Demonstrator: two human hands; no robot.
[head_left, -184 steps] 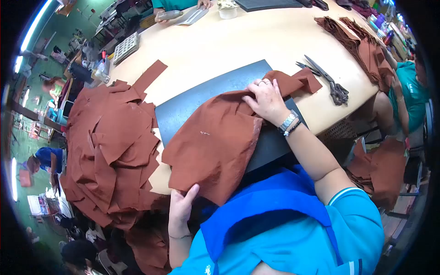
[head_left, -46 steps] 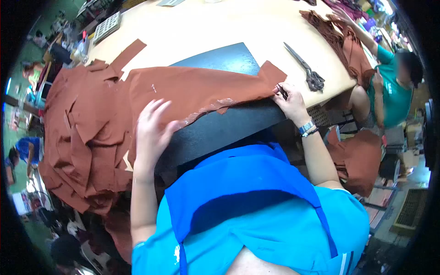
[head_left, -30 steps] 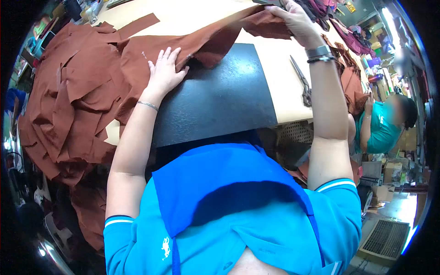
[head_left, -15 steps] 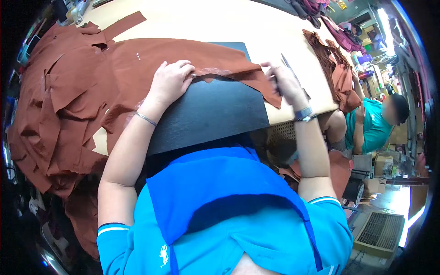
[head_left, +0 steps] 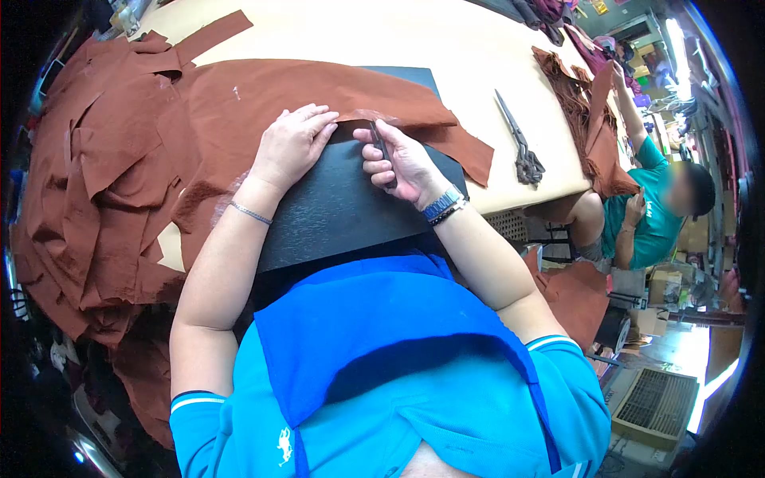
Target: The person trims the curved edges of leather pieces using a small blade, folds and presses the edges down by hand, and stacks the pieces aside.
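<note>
Dark tool (head_left: 379, 143) in right hand (head_left: 407, 166), partly hidden

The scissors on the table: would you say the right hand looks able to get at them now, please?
Probably yes: the scissors lie uncovered on the table, clear of the cloth, though the right hand holds a dark tool that it may need to put down first.

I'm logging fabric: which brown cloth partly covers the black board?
The broad piece under the left hand; the heaped pieces and the co-worker's cloth are off the board.
</note>
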